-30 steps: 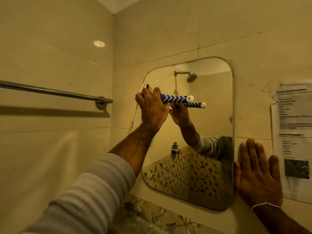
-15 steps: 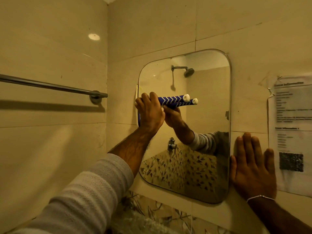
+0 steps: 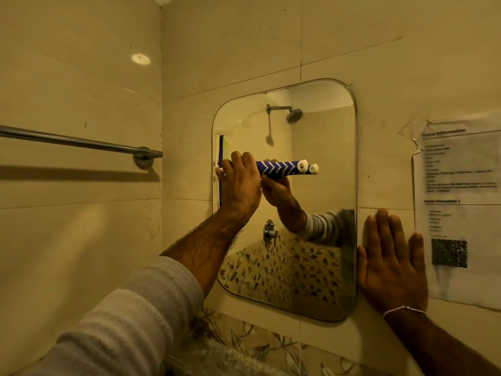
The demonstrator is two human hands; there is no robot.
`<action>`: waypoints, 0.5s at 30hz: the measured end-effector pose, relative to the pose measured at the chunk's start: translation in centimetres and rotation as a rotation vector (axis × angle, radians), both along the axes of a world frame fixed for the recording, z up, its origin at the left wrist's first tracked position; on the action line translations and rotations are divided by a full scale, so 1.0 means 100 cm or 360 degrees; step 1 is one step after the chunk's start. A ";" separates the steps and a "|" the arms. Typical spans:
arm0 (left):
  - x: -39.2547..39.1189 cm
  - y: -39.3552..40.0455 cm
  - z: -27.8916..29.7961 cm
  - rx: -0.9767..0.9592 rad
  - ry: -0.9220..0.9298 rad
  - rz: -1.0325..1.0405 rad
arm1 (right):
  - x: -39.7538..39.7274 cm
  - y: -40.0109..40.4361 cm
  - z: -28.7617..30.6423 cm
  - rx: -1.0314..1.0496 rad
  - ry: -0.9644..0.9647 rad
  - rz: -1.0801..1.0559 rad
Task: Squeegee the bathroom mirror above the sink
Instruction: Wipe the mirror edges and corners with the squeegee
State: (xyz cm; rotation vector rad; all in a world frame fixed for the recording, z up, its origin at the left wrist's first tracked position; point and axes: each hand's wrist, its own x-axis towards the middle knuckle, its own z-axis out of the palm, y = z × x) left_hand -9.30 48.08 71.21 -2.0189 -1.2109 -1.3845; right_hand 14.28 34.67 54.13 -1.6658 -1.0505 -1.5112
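Nearest the camera, the grey sleeve (image 3: 130, 318) of the left arm runs up to the left hand (image 3: 240, 183), whose fingers are curled tight round the blue squeegee handle (image 3: 279, 169) with its white chevrons. The handle lies roughly level and points right, across the glass. The squeegee's blade (image 3: 220, 169) stands upright, hard against the left edge of the mirror (image 3: 311, 147), about halfway up. On the other side the right hand (image 3: 393, 261) is spread flat with straight fingers on the wall tile just beside the mirror's lower right edge — gripping nothing, seemingly a brace.

The step in hand looks like a sideways pull, starting from the left edge. To do it well, the blade should press evenly along its whole length, so no strip of glass is skipped, and the handle should trail at a steady angle as the stroke goes right. One smooth pass to the right edge beats short jerks. The band above the blade and the band below it likely need strokes of their own, each overlapping the last.

Further off, a chrome towel rail (image 3: 81, 143) crosses the left wall, and a printed notice (image 3: 461, 185) with a QR code is taped to the tile right of the mirror.
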 end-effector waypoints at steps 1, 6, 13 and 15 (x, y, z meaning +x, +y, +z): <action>0.002 -0.005 0.000 -0.0007 0.0008 -0.0018 | 0.000 0.000 0.000 0.0003 -0.0010 -0.0008; 0.013 -0.033 0.000 -0.0041 0.0045 -0.0134 | 0.000 0.001 -0.001 0.0011 -0.0023 -0.0025; 0.040 -0.095 -0.008 -0.0092 0.0033 -0.0440 | 0.000 0.000 0.000 -0.0026 0.0012 -0.0041; 0.049 -0.111 -0.012 -0.0057 0.0069 -0.0522 | 0.000 0.001 0.000 -0.0035 0.0014 -0.0057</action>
